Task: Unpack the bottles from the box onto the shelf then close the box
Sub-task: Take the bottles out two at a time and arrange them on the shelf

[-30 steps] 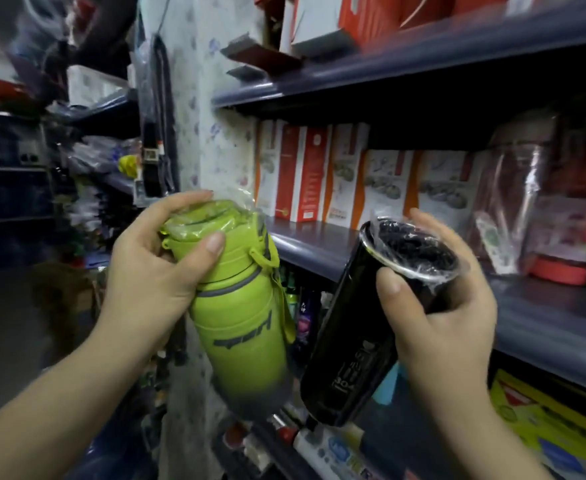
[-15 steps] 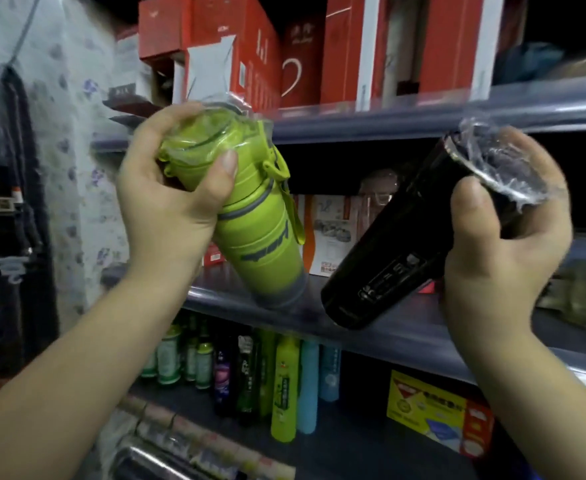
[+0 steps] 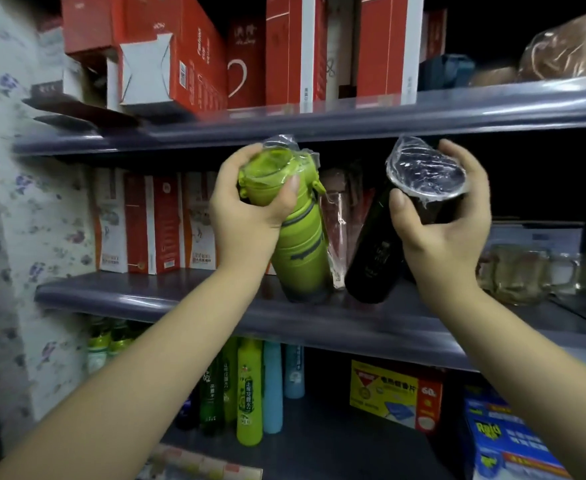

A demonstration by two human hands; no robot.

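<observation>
My left hand (image 3: pixel 246 213) grips the cap end of a green bottle (image 3: pixel 300 251) wrapped in clear plastic. The bottle leans slightly, with its base at or just above the middle grey shelf (image 3: pixel 215 306). My right hand (image 3: pixel 440 220) holds the plastic-covered top of a black bottle (image 3: pixel 374 258), which tilts left with its base low over the same shelf, right beside the green one. The box is not in view.
Red and white cartons (image 3: pixel 146 223) stand at the left of the middle shelf, glass mugs (image 3: pixel 523 275) at its right, a plastic-wrapped item (image 3: pixel 338 220) behind the bottles. The upper shelf (image 3: pixel 354 119) carries red boxes. Below stand spray bottles (image 3: pixel 250 393) and a yellow carton (image 3: pixel 395 393).
Both hands moved the bottles forward and down into the middle shelf bay. The bottles turned from steeply tilted to nearly upright, bases now at the shelf board.
</observation>
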